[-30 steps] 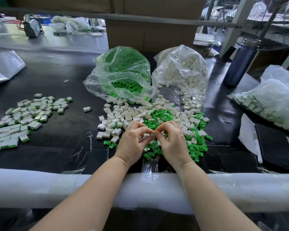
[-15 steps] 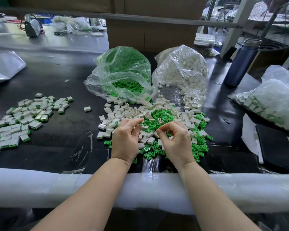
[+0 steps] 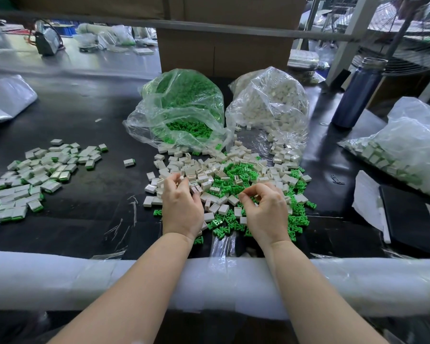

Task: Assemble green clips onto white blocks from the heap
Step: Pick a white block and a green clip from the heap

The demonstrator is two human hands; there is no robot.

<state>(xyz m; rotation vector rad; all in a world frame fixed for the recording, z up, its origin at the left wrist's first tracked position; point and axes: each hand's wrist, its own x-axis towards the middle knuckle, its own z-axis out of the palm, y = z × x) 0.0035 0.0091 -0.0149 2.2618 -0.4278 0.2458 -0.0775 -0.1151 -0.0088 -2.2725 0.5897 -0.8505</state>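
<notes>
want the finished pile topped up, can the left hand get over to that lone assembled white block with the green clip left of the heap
Probably yes: the left hand is at the heap's left edge, and only bare black tabletop lies between it and the lone assembled white block.

What I can't make out from here
My left hand [image 3: 181,207] covers the heap [image 3: 233,180] beneath it; whether my right hand [image 3: 265,212] pinches anything is unclear, and the assembled pile [image 3: 30,180] runs off the left edge.

Glossy plastic green clips [image 3: 236,170] and white blocks [image 3: 196,170] lie on a shiny black table [image 3: 85,212].
</notes>
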